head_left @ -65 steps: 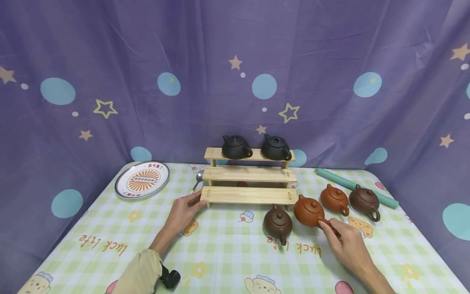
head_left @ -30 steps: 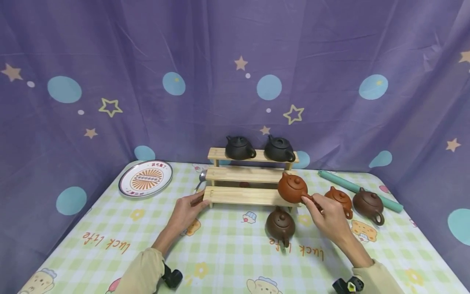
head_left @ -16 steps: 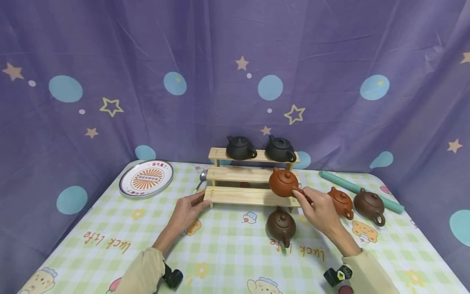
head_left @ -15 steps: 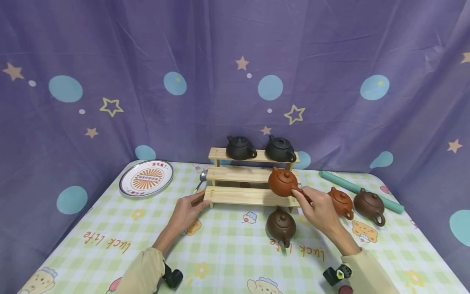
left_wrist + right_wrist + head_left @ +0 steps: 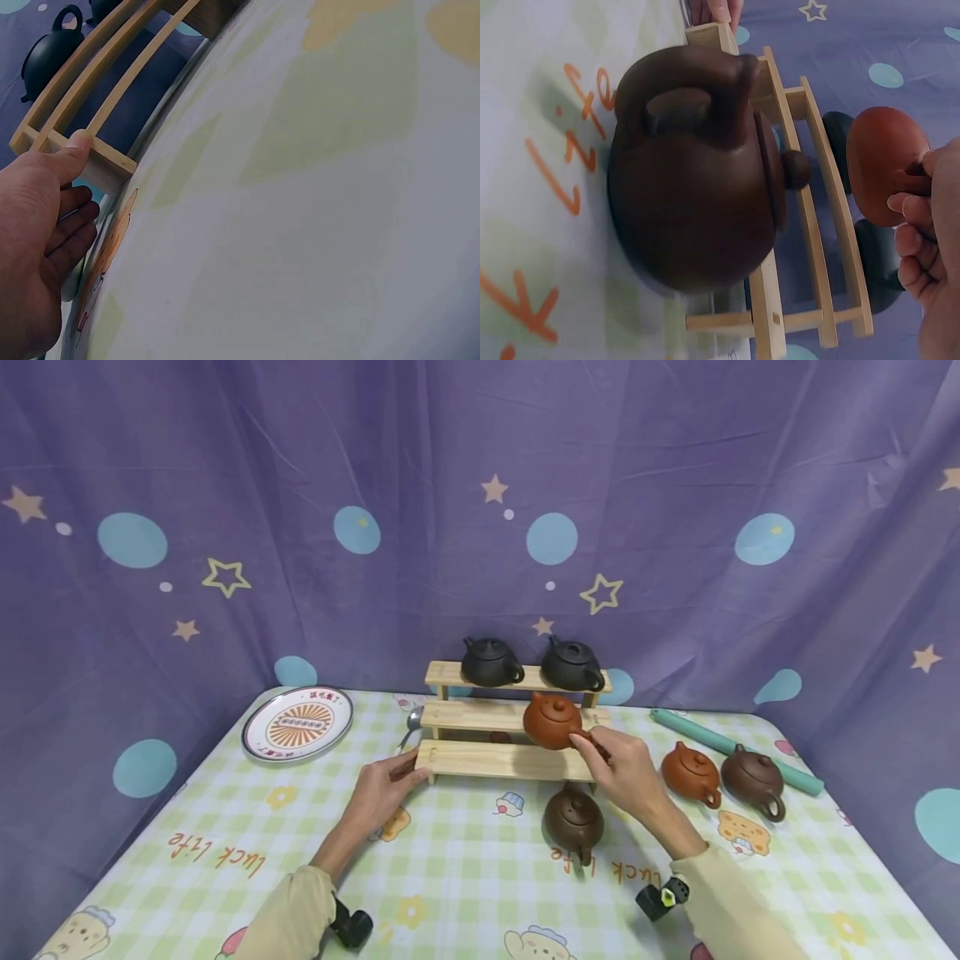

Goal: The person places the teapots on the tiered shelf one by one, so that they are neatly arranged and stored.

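Observation:
A reddish-orange teapot (image 5: 552, 721) hangs in the air in front of the three-step wooden stand (image 5: 502, 760). My right hand (image 5: 622, 772) pinches it by the handle; in the right wrist view the teapot (image 5: 881, 157) is clear of the steps. My left hand (image 5: 378, 793) grips the left end of the bottom step, thumb (image 5: 75, 142) on the wood and the other fingers curled below. Two black teapots (image 5: 491, 662) (image 5: 572, 664) stand on the top step. On the cloth before the stand sits a dark brown teapot (image 5: 573, 822), large in the right wrist view.
To the right stand another reddish-orange teapot (image 5: 690, 774) and a brown teapot (image 5: 752, 779), with a green roll (image 5: 731, 747) behind them. A patterned plate (image 5: 298, 724) lies at the back left. A spoon (image 5: 412, 724) lies beside the stand's left end. A purple curtain (image 5: 450, 485) hangs behind.
My right hand has lifted the reddish-orange teapot off the cloth and carried it left and up, to in front of the middle step. The left hand has kept its grip on the stand.

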Motion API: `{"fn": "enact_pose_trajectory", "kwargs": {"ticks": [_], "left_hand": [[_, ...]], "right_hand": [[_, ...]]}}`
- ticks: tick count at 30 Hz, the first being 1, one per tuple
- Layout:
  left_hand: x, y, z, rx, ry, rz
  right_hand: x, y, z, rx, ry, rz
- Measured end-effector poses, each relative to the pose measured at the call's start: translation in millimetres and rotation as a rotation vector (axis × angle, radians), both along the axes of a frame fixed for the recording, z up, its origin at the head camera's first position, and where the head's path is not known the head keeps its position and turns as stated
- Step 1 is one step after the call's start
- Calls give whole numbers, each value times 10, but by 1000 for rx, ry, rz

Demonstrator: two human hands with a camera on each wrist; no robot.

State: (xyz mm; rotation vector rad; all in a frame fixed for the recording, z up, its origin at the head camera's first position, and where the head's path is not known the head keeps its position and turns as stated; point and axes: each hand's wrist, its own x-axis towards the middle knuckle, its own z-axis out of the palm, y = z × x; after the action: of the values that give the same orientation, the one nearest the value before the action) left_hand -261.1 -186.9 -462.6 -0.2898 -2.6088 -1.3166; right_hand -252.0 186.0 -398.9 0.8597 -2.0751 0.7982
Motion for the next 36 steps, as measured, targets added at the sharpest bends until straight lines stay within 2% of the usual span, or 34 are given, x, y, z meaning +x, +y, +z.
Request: {"fn": "enact_pose_trajectory", "kwargs": {"ticks": [18,36], "left_hand": [[5,-11,-2,8,2,-8],[0,-9,-3,6,4,-6]], "right_hand": [[-140,-376,-1,-6,-54,6],[-227,-675,-28,-7,-170,-32]]}}
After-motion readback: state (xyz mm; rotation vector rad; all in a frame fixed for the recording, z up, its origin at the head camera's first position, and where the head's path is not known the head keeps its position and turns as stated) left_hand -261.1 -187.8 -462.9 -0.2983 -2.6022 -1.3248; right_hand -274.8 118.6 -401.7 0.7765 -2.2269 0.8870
